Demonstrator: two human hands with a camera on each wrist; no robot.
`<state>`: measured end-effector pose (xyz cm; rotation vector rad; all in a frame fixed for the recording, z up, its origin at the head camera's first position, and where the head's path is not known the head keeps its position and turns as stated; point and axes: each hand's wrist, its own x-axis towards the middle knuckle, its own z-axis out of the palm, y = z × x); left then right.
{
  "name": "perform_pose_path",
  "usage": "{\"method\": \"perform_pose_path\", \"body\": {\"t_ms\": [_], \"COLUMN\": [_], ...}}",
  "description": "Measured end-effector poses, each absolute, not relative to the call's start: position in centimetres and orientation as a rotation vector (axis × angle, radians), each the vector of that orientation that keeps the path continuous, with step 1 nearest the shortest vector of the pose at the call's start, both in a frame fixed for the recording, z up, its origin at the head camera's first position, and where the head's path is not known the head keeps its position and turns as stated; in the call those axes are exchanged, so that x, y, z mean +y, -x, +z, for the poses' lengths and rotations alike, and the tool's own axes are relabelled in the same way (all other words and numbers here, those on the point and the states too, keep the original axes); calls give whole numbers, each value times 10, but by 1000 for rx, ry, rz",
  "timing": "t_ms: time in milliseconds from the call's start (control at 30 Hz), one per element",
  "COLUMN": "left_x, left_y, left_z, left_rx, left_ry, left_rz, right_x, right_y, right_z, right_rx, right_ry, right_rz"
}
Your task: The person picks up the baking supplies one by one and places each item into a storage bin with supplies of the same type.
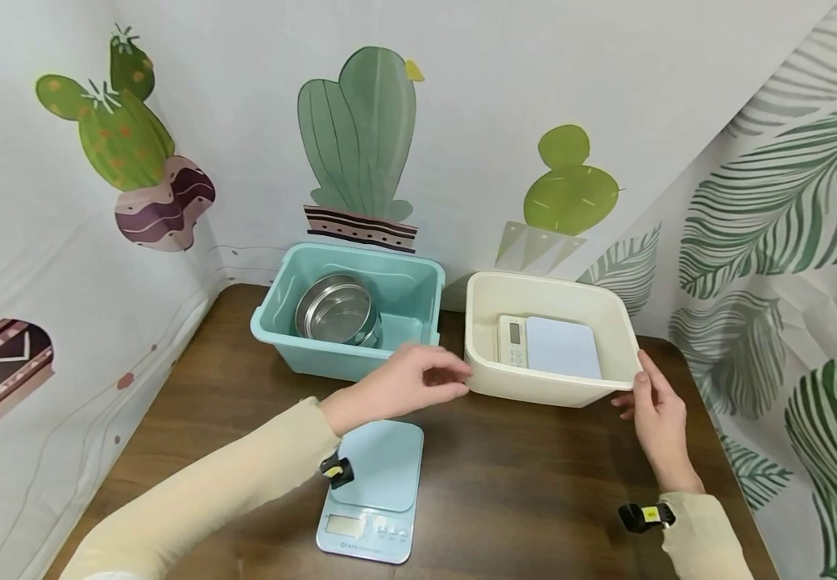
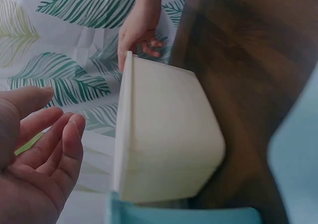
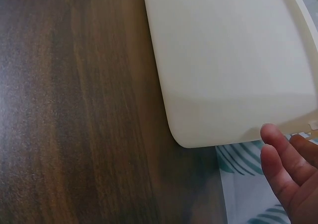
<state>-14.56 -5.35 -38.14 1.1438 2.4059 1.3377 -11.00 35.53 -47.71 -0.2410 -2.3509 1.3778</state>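
In the head view, my right hand [image 1: 657,415] holds the front right corner of a cream plastic bin [image 1: 534,385], thumb side at the rim and other fingers below it. The right wrist view has its fingertips [image 3: 271,157] close against the bin's outer wall. A kitchen scale [image 1: 561,346] with a white platform lies inside this bin. Beside the bin's left end is my left hand [image 1: 407,379], fingers loosely bent and nothing between them. That hand [image 2: 37,154] shows its palm in the left wrist view.
Left of the cream bin stands a teal bin [image 1: 324,358] with a round stainless-steel pan [image 1: 334,310] inside. A light blue kitchen scale [image 1: 380,467] lies on the brown wooden table [image 1: 520,491], partly below my left forearm. Cactus-print cloth [image 1: 462,121] hangs behind.
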Motion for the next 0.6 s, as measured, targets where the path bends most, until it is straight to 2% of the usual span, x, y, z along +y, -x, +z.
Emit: {"method": "perform_pose_path", "body": {"t_ms": [333,600], "left_x": [-108,-142], "left_y": [120,105], "left_z": [-423,-457], "left_rx": [2438,2532], "left_ry": [-1013,-941], "left_rz": [1363,1362], "right_x": [342,341], "right_y": [103,101], "right_z": [-454,-454], "right_rx": [-2341,-2348], "right_ry": [174,204], "right_rz": [1405,1394]}}
